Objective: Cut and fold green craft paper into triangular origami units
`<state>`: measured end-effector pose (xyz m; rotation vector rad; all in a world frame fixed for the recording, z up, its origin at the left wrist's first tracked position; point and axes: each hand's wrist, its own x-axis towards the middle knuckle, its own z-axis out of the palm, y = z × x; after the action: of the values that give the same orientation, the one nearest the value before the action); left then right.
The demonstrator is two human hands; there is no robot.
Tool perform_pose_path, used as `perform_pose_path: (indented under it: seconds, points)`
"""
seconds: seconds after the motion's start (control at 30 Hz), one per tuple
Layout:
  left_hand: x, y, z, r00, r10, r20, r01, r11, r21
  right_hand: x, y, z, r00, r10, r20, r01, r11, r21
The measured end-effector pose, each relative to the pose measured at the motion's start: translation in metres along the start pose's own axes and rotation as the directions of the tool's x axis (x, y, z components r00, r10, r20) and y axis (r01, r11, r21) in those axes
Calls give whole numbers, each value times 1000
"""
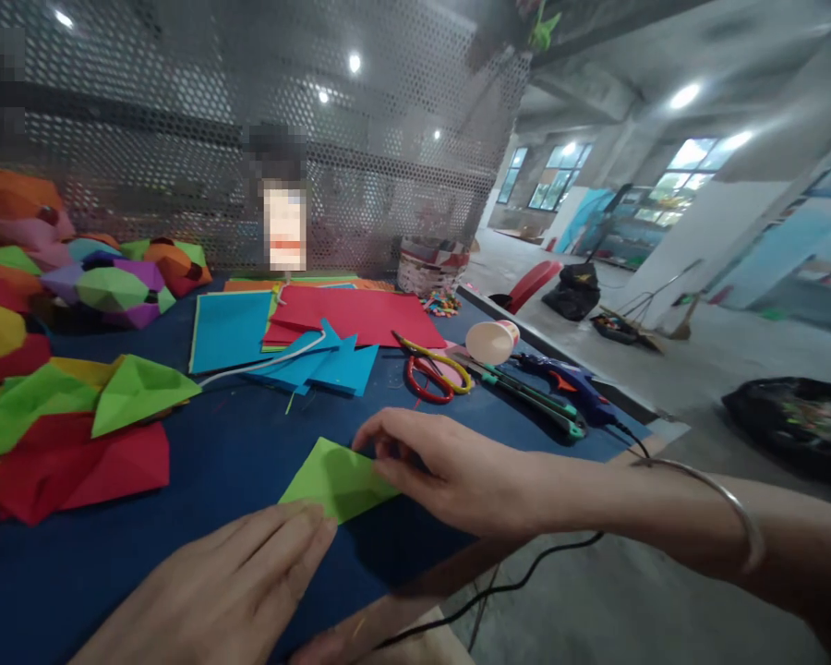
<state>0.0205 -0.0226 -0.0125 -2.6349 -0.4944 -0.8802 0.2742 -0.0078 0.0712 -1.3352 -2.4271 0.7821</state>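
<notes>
A folded piece of light green paper (336, 482) lies on the dark blue tabletop, between my two hands. My left hand (228, 577) rests on its near left edge, fingers stretched out and side by side. At the right end of the paper, my right hand (450, 462) has its fingers curled, with thumb and fingertips on the edge. Past the hands are scissors (429, 379) with red and yellow handles, a green and black utility knife (530, 395) and a blue glue gun (572, 383). A paper cup (490, 344) lies tipped on its side.
Red paper sheets (360, 316) and blue paper pieces (228, 328) lie further back. Folded green paper shapes (142, 392) and colourful paper balls (114, 291) crowd the left. A woven basket (429, 268) stands before a perforated metal panel (374, 120). A black cord (499, 591) hangs by the table's edge.
</notes>
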Motion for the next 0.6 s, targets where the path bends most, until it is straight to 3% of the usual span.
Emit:
perform_pose_path:
  seconds: [0.07,0.17,0.23,0.33,0.43,0.6]
  points:
    - [5,1,-3,1000,-20,-20,21,999,25,19,-5,6,997,-70,-15,68,993,-100]
    - [9,1,-7,1000,-9,-9,9,998,65,45,-6,20,987,-151,58,161,923,-349]
    - [11,0,-9,1000,-5,7,5,998,65,54,-3,27,973,-210,98,231,881,-413]
    - [17,-2,-16,999,-20,43,21,1000,-8,55,3,32,964,-257,62,258,861,-438]
    - [24,-7,-26,983,-27,181,47,993,-106,51,7,31,963,-267,19,249,868,-429]
    - [34,-20,-41,916,-3,402,84,980,-183,47,8,27,961,-275,23,262,883,-389]
